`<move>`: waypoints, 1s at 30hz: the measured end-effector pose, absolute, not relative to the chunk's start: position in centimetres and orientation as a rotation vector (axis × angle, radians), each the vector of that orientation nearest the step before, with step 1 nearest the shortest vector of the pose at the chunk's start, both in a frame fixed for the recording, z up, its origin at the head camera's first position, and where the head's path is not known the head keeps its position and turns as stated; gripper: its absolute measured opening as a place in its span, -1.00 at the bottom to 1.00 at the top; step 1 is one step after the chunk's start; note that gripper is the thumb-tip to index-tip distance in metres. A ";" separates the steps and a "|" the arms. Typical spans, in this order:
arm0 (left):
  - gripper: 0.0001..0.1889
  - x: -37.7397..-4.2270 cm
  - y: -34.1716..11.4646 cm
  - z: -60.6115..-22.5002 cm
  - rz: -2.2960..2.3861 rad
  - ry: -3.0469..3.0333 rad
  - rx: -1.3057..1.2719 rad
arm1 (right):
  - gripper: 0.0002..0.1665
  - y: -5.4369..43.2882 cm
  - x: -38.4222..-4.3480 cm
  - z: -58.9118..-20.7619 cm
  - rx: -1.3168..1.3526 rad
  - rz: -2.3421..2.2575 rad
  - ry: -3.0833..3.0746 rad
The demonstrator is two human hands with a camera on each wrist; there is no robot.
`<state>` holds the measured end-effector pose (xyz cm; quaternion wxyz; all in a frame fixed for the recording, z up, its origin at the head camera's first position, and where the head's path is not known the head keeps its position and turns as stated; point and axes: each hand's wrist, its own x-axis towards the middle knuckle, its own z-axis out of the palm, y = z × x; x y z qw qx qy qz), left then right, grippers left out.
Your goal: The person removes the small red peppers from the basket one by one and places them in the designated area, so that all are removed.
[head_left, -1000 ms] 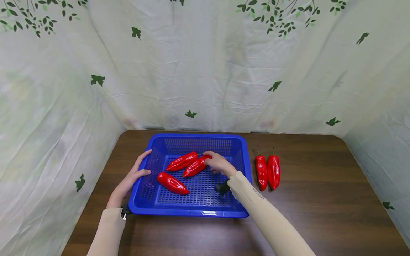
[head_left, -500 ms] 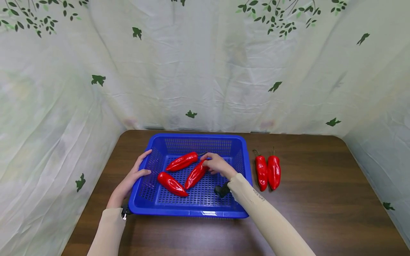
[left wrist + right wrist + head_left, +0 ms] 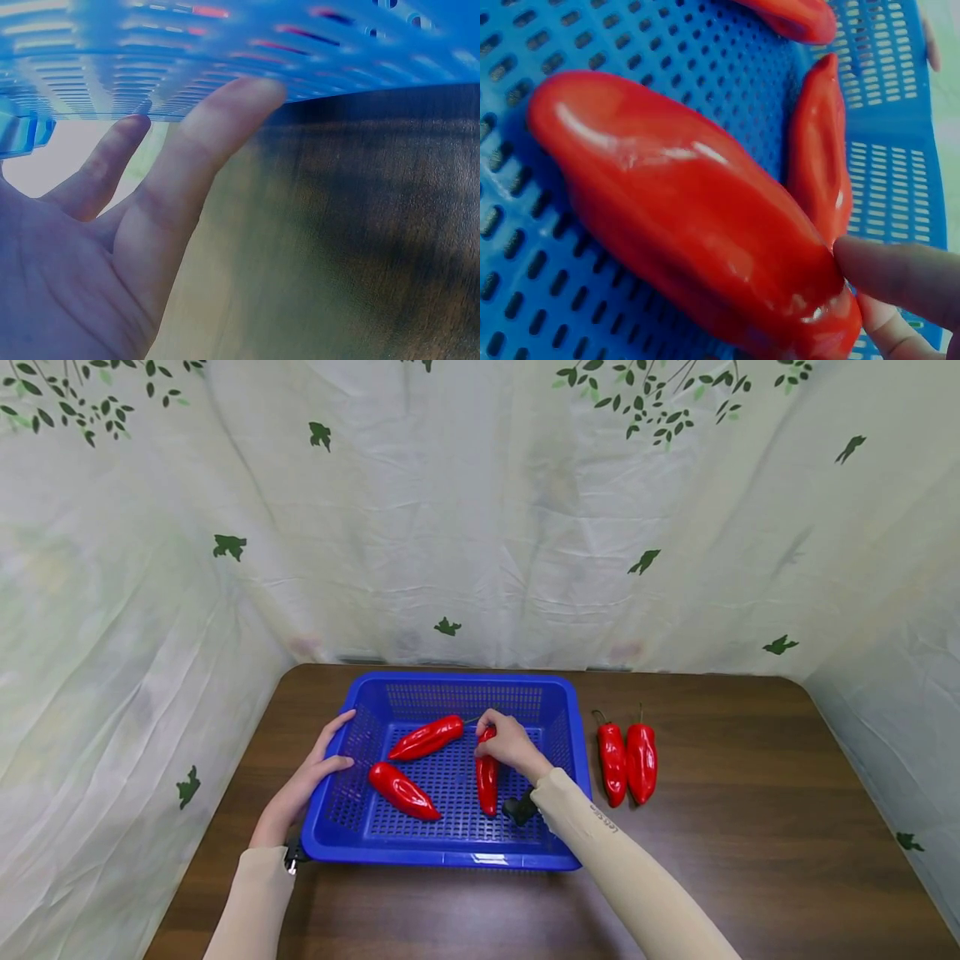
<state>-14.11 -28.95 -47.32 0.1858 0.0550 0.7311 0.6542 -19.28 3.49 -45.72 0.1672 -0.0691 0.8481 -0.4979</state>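
A blue perforated plastic basket (image 3: 405, 857) sits on the table. My left hand (image 3: 306, 778) rests against its left side, thumb and fingers spread and fairly straight; the left wrist view shows the thumb (image 3: 196, 139) along the slotted outer wall. Inside the basket, my right hand (image 3: 512, 747) pinches a glossy red pepper (image 3: 487, 787) by its upper, stem end, with the tip toward the basket's front. Up close in the right wrist view, the held pepper (image 3: 690, 202) lies over the slotted floor. Two other red peppers, one behind (image 3: 426, 738) and one in front (image 3: 403, 791), lie left of it.
Two more red peppers, a left one (image 3: 611, 766) and a right one (image 3: 641, 764), lie side by side on the brown wooden table (image 3: 750, 810) right of the basket. A pale leaf-print curtain (image 3: 510, 568) hangs behind the table. A black wrist camera (image 3: 519, 808) sits under the right wrist.
The pepper in my right hand has swung away from the back-left pepper, its tip moving right and toward the front, until it points nearly straight at me. My left hand has stayed put.
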 end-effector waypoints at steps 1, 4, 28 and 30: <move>-0.29 -14.1 -29.0 -47.4 1.842 2.061 0.153 | -0.69 3.5 -19.3 -45.6 -0.201 -1.409 2.435; -0.29 -14.2 -29.1 -47.5 1.839 2.064 0.147 | -0.67 3.4 -19.2 -45.5 -0.200 -1.414 2.443; -0.30 -14.2 -29.1 -47.6 1.867 2.041 0.153 | -0.54 3.5 -18.3 -45.1 -0.225 -1.406 2.424; -0.30 -14.2 -29.1 -47.5 1.871 2.035 0.155 | -0.54 3.5 -18.3 -45.1 -0.211 -1.430 2.412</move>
